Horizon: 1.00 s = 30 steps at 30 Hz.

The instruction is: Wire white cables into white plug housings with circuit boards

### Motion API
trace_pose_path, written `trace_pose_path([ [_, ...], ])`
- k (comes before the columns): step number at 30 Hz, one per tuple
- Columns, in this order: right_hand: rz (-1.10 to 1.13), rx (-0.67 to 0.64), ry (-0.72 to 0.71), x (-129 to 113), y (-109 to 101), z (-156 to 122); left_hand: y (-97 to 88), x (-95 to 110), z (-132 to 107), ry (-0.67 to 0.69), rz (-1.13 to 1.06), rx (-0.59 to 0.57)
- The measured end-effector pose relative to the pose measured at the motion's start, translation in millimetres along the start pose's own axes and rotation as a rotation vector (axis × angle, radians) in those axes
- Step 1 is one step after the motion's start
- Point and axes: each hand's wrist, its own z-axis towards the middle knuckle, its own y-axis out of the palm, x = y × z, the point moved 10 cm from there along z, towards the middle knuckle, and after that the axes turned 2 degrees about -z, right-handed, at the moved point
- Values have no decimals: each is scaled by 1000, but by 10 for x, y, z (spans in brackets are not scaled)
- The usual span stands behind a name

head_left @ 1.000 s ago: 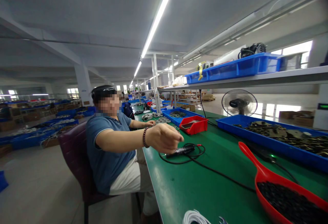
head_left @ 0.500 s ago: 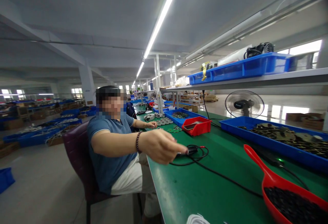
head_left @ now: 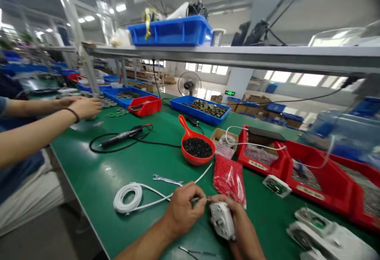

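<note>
My right hand (head_left: 242, 220) is wrapped round a small white boxy part (head_left: 222, 219) low in the view, just above the green bench (head_left: 139, 165). My left hand (head_left: 184, 208) pinches a thin white tube (head_left: 154, 201) beside that part. The tube runs left to a white coil (head_left: 127, 197) lying on the bench. A bag of red beads (head_left: 229, 178) lies just beyond my hands, and a small wrench (head_left: 166, 179) rests to the left of it.
A red scoop of black beads (head_left: 197, 148), red bins (head_left: 308, 173) and white parts (head_left: 323, 236) sit to the right. A co-worker's arms (head_left: 38, 127) reach over the bench at left, near a black tool with cable (head_left: 121, 136). Blue trays (head_left: 202, 109) stand behind.
The view has swung from the co-worker and the far bench down to my own hands, which now hold the white part and the tube. The co-worker's arm has drawn back to the left.
</note>
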Motion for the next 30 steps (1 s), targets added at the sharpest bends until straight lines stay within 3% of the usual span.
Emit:
trace_pose_path([
  [4,138,-82,73,118,68,62,21,-97,32,-50,-133,-48],
  [11,252,-76,92,183,135,48,114,-164,-6,-109,-148,-89],
  [21,284,-154,98,172,234,26,142,-191,-16,-131,-123,-103],
  [30,248,-131,74,136,229,7,159,-221,-21,-137,-100,-96],
])
